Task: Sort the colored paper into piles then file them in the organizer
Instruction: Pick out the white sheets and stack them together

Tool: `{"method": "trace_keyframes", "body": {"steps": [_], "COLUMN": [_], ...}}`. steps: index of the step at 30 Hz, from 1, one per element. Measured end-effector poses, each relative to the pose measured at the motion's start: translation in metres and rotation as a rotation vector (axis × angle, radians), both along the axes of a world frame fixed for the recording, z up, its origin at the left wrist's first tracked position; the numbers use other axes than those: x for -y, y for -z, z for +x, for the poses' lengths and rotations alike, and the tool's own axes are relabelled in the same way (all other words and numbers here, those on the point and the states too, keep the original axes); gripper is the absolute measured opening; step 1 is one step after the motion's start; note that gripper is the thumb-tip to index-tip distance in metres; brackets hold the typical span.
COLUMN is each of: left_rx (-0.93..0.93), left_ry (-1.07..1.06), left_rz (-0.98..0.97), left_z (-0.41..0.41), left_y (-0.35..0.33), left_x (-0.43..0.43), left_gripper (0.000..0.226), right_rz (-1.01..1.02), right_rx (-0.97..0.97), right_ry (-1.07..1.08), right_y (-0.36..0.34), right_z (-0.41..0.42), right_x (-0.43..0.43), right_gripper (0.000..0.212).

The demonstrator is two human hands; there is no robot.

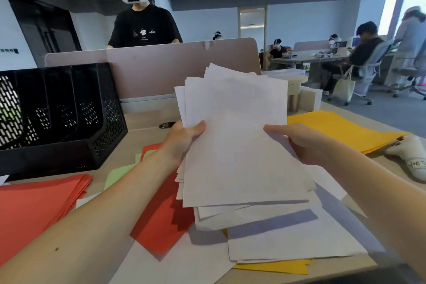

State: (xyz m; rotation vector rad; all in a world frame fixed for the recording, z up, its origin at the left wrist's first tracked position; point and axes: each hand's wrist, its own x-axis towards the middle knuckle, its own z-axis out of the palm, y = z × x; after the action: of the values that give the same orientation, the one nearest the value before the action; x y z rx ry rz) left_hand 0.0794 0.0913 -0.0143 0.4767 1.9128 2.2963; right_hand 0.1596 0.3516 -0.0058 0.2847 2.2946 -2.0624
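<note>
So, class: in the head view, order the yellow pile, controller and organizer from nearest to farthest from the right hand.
1. Yellow pile: just behind the right hand, slightly to its right.
2. Controller: farther right, by the pile's near corner.
3. Organizer: far over on the left side.

Wht paper stack [242, 150] raised, fanned; organizer [57, 122] at L.
</note>
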Motion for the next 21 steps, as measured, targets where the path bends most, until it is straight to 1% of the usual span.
{"method": "trace_keyframes", "body": {"steps": [2, 4, 6, 8, 9, 10, 12, 14, 15, 17, 19, 21], "left_rx": [-0.043, -0.054, -0.037, -0.017, -0.024, -0.046, -0.113, -0.157, -0.145, -0.157, -0.266, -0.366], "left_ry": [0.050, 0.128, 0.184, 0.143, 0.104, 0.055, -0.033, -0.039, -0.005, 0.122, 0.236, 0.249], "left_rz": [-0.055, -0.116, -0.217, -0.380, -0.465, -0.548, -0.756, -0.921, -0.961, -1.066, -1.191, -1.271], "left_z": [0.002, 0.005, 0.008, 0.003, -0.002, -0.008, -0.020, -0.026, -0.027, -0.024, -0.014, -0.007], "left_y": [0.002, 0.003, 0.001, -0.002, -0.003, -0.003, 0.002, 0.006, 0.008, 0.010, 0.010, 0.012], "left_x": [-0.012, -0.025, -0.033, -0.032, -0.028, -0.023, -0.012, -0.004, -0.002, -0.005, -0.015, -0.027], "left_gripper": [0.024, 0.022, 0.021, 0.036, 0.040, 0.039, 0.034, 0.034, 0.039, 0.058, 0.075, 0.085], "right_rz": [-0.033, -0.015, 0.060, 0.130, 0.141, 0.124, 0.116, 0.213, 0.255, 0.298, 0.343, 0.366], "right_rx": [-0.020, -0.045, -0.074, -0.094, -0.098, -0.098, -0.073, -0.006, 0.019, 0.080, 0.138, 0.171], "right_ry": [-0.036, 0.037, 0.154, 0.304, 0.384, 0.448, 0.494, 0.520, 0.530, 0.535, 0.539, 0.533], "right_y": [-0.002, -0.003, -0.003, 0.000, 0.000, -0.002, -0.006, -0.008, -0.008, -0.006, 0.001, 0.010], "right_z": [0.008, 0.014, 0.019, 0.023, 0.025, 0.031, 0.043, 0.051, 0.054, 0.055, 0.053, 0.048], "right_x": [0.000, -0.003, -0.013, -0.032, -0.044, -0.054, -0.073, -0.092, -0.098, -0.104, -0.103, -0.099], "right_gripper": [0.033, 0.033, 0.029, 0.030, 0.031, 0.028, 0.022, 0.021, 0.020, 0.019, 0.022, 0.027]}}
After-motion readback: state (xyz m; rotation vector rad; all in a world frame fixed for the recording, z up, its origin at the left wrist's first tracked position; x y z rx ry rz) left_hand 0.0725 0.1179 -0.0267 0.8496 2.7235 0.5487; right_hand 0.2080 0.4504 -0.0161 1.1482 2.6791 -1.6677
